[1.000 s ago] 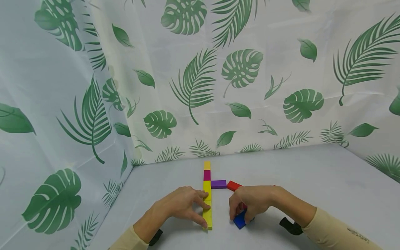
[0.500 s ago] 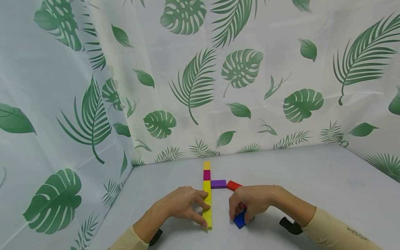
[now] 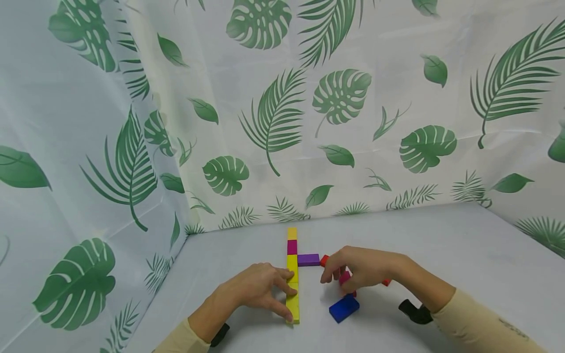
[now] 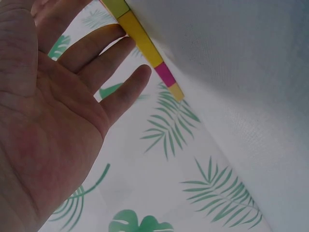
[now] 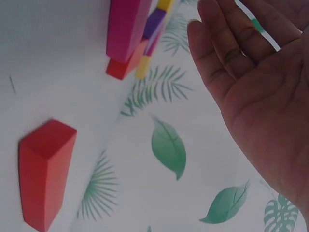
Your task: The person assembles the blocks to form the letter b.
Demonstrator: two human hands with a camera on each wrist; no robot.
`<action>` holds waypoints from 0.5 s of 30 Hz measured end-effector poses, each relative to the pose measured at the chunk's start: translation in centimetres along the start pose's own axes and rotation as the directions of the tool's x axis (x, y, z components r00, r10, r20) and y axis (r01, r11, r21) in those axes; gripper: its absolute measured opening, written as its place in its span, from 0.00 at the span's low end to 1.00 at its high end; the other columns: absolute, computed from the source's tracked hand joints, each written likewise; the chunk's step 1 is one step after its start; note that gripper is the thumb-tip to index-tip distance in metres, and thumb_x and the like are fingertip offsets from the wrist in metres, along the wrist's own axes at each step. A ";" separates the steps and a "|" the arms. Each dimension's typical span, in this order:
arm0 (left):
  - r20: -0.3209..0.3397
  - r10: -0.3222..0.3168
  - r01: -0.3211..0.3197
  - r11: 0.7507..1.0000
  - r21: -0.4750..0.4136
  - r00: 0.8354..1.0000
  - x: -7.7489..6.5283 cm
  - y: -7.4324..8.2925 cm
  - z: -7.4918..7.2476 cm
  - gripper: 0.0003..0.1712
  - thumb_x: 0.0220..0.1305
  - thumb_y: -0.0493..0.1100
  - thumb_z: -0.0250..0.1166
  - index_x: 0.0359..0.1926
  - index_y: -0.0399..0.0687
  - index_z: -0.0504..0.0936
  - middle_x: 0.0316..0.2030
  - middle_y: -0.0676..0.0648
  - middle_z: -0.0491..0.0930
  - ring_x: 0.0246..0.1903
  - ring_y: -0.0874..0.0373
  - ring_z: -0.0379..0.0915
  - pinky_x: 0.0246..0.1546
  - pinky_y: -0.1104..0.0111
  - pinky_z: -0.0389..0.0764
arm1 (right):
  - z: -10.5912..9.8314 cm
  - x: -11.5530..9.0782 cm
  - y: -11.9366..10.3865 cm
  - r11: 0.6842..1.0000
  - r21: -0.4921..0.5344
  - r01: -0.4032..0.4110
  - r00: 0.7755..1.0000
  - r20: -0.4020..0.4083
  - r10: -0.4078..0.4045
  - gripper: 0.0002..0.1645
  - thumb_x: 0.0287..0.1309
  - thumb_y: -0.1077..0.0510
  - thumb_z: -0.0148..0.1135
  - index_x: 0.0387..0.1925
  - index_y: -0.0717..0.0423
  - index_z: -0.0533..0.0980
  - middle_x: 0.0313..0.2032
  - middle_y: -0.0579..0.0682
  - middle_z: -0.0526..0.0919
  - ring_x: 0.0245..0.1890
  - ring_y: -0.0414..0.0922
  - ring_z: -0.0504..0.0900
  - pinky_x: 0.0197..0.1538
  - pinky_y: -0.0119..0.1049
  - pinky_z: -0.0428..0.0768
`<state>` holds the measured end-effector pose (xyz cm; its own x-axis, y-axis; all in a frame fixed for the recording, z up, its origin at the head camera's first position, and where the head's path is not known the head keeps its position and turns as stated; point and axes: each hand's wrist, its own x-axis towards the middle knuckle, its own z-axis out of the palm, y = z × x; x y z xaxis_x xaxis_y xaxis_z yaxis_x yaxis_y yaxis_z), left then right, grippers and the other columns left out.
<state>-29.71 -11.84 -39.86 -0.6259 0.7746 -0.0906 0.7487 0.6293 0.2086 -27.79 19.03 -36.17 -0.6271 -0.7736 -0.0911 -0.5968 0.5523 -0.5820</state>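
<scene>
In the head view my left hand (image 3: 265, 287) rests its fingertips along a row of flat blocks. They touch the near yellow block (image 3: 293, 306) and the far yellow block (image 3: 292, 264). A magenta block (image 3: 292, 247) and a small yellow block (image 3: 292, 233) continue the row. My right hand (image 3: 364, 267) hovers with loosely bent fingers above a second magenta block (image 3: 345, 278), partly hidden under it. The right wrist view shows this magenta block (image 5: 126, 29) apart from the fingers. A blue block (image 3: 344, 309) lies at an angle just nearer than the right hand.
A purple block (image 3: 308, 260) extends sideways from the row. Touching its right end is a red block (image 3: 324, 260), mostly behind the right hand. Another red block (image 5: 47, 179) lies alone farther right. Leaf-patterned sheets (image 3: 340, 186) rise behind the pale table (image 3: 441, 245).
My right hand has let go of the blue block and lifted up and away from it. More of the blue block shows now. The left hand has stayed in place.
</scene>
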 end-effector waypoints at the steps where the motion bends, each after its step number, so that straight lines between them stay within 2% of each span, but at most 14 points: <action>1: 0.000 -0.003 0.003 1.000 -0.002 1.000 0.0 0.0 0.0 0.34 0.48 0.79 0.71 0.55 0.78 0.87 0.68 0.58 0.78 0.70 0.62 0.71 0.68 0.49 0.75 | -0.2 -0.1 0.1 1.000 0.001 -0.003 1.000 -0.012 0.003 0.19 0.61 0.59 0.74 0.53 0.40 0.86 0.49 0.39 0.88 0.48 0.42 0.84 0.48 0.33 0.84; 8: 0.005 -0.010 0.010 1.000 -0.005 1.000 0.0 -0.1 0.0 0.33 0.48 0.79 0.72 0.55 0.79 0.87 0.68 0.59 0.78 0.70 0.62 0.71 0.68 0.49 0.75 | -1.3 -0.7 0.4 1.000 -0.019 -0.004 0.997 -0.072 0.003 0.21 0.60 0.56 0.76 0.53 0.32 0.85 0.47 0.37 0.87 0.49 0.44 0.84 0.53 0.45 0.86; 15: -0.011 -0.017 0.017 1.000 -0.006 1.000 -0.1 -0.1 0.2 0.33 0.47 0.78 0.73 0.54 0.78 0.88 0.67 0.60 0.78 0.70 0.62 0.71 0.69 0.50 0.74 | -1.7 -0.9 1.1 1.000 -0.004 -0.007 0.997 -0.080 0.006 0.21 0.61 0.56 0.75 0.54 0.32 0.84 0.50 0.43 0.87 0.49 0.45 0.84 0.54 0.51 0.86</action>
<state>-29.65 -11.95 -40.01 -0.6411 0.7629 -0.0835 0.7364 0.6421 0.2132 -28.70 20.89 -35.41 -0.6690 -0.7427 -0.0295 -0.5946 0.5586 -0.5784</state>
